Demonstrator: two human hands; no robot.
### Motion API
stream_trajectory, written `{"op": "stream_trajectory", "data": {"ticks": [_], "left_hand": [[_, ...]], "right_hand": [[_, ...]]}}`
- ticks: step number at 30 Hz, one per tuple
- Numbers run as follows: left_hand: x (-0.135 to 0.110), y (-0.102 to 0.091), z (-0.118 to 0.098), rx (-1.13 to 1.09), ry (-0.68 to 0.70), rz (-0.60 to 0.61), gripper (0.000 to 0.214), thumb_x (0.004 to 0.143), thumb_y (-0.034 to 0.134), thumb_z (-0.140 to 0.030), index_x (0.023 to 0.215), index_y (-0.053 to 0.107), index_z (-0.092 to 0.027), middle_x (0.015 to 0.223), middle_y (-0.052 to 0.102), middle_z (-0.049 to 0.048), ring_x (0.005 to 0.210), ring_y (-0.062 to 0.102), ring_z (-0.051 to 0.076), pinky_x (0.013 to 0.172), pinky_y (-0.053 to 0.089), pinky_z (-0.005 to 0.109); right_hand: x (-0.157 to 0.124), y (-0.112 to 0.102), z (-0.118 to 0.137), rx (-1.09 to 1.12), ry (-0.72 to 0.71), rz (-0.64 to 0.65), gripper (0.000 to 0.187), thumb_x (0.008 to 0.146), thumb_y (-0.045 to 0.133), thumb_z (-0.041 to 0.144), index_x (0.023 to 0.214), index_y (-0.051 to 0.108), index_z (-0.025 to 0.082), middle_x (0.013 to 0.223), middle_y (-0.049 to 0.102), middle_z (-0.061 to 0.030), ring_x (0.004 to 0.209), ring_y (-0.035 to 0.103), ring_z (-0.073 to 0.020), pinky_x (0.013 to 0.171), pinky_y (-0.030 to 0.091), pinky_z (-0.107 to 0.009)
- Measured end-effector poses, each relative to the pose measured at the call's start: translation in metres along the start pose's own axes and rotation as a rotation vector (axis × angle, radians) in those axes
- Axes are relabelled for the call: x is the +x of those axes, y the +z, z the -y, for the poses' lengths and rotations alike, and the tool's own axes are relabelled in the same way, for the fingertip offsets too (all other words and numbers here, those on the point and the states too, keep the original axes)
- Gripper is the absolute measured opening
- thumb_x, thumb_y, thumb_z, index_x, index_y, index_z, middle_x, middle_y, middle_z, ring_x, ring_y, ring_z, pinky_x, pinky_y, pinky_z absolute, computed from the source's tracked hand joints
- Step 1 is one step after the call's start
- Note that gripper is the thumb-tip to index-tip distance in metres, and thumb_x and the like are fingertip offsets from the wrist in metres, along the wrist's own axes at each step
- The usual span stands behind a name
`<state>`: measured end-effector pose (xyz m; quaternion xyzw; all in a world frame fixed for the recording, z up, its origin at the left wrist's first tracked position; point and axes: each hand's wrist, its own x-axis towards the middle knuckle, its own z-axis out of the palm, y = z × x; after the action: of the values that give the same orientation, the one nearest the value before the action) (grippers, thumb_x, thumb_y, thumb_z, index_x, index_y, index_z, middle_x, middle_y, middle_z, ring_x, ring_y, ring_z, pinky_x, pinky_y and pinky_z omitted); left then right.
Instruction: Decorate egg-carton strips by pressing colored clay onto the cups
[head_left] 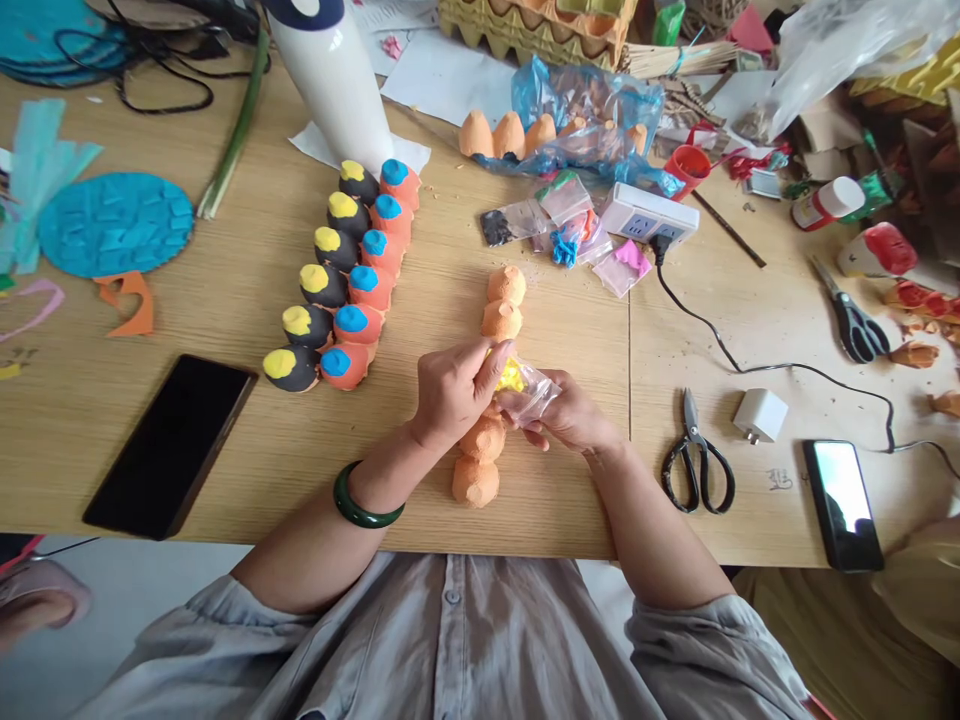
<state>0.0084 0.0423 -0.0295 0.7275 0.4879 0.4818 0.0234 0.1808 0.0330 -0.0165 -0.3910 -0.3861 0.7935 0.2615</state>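
1. two hands close together above the middle of an orange egg-carton strip (pixel 502 321), at a small clear bag (pixel 538 394) with yellow clay (pixel 512 376) in it.
2. right hand (pixel 576 415): grip clamped on the small clear bag, fingers partly beneath it.
3. left hand (pixel 452 390): fingers curled, thumb at the edge of the yellow clay; fingertips hidden, so cannot tell grip together or apart.
4. dark green bangle (pixel 363 508) around the left wrist.
5. orange egg-carton strip lying lengthwise on the wooden worktop (pixel 292 480), two cups showing beyond the hands and two nearer the body, middle mostly covered.
6. to the left, side by side and touching: black strip (pixel 335 249) with six yellow tops, red strip (pixel 388 257) with six blue tops.
7. just behind those, white bottle (pixel 334 90) on paper.
8. near the front edge at left, black phone (pixel 172 440); farther back, blue oval (pixel 116 225).
9. beyond the hands, white power strip (pixel 637 208) with black plug (pixel 661 243) in it, beside clay packets (pixel 525 220).
10. at right, scissors (pixel 697 460), white charger (pixel 760 415) and smaller phone (pixel 844 505) with a bright screen.
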Motion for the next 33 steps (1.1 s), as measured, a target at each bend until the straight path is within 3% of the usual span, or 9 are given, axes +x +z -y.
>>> {"op": "stream_trajectory", "data": {"ticks": [4, 9, 17, 26, 33], "left_hand": [[0.0007, -0.0013, 0.0022, 0.003, -0.056, 0.028, 0.052, 0.111, 0.045, -0.043, 0.065, 0.057, -0.021, 0.051, 0.058, 0.0003, 0.044, 0.045, 0.010, 0.051, 0.029, 0.030], [-0.0002, -0.0025, 0.0048, -0.022, -0.110, 0.067, 0.052, 0.109, 0.049, -0.044, 0.064, 0.055, -0.021, 0.052, 0.056, -0.0006, 0.046, 0.043, 0.011, 0.053, 0.029, 0.031], [-0.0039, 0.0039, 0.0010, -0.010, -0.030, 0.010, 0.053, 0.108, 0.051, -0.041, 0.060, 0.051, -0.020, 0.049, 0.054, -0.0005, 0.044, 0.040, 0.010, 0.052, 0.026, 0.031], [-0.0016, 0.0013, 0.0027, -0.012, -0.076, 0.027, 0.054, 0.109, 0.049, -0.043, 0.061, 0.051, -0.020, 0.049, 0.055, -0.0007, 0.044, 0.039, 0.010, 0.053, 0.026, 0.032], [-0.0040, 0.0025, 0.0014, 0.009, -0.090, 0.027, 0.057, 0.109, 0.048, -0.046, 0.058, 0.049, -0.021, 0.048, 0.053, 0.0001, 0.044, 0.039, 0.010, 0.053, 0.026, 0.032]], "right_hand": [[-0.0009, 0.0012, 0.0021, -0.040, -0.027, -0.018, 0.038, 0.074, 0.093, 0.043, 0.071, 0.067, 0.014, 0.063, 0.059, 0.0025, 0.046, 0.041, -0.0043, 0.033, 0.041, -0.016], [-0.0026, -0.0058, 0.0079, -0.014, -0.014, -0.008, 0.039, 0.068, 0.097, 0.038, 0.070, 0.067, 0.014, 0.060, 0.059, 0.0033, 0.045, 0.039, -0.0044, 0.031, 0.040, -0.016], [-0.0025, -0.0031, 0.0070, -0.037, 0.081, 0.006, 0.040, 0.067, 0.097, 0.037, 0.068, 0.065, 0.014, 0.058, 0.051, 0.0054, 0.047, 0.039, -0.0046, 0.033, 0.038, -0.016], [-0.0009, -0.0030, 0.0052, -0.029, 0.036, -0.050, 0.037, 0.069, 0.094, 0.042, 0.070, 0.071, 0.013, 0.058, 0.057, 0.0030, 0.045, 0.038, -0.0043, 0.032, 0.037, -0.015], [-0.0024, -0.0043, 0.0093, 0.005, 0.086, 0.019, 0.041, 0.064, 0.098, 0.042, 0.072, 0.069, 0.013, 0.063, 0.058, 0.0031, 0.045, 0.037, -0.0035, 0.032, 0.039, -0.017]]}}
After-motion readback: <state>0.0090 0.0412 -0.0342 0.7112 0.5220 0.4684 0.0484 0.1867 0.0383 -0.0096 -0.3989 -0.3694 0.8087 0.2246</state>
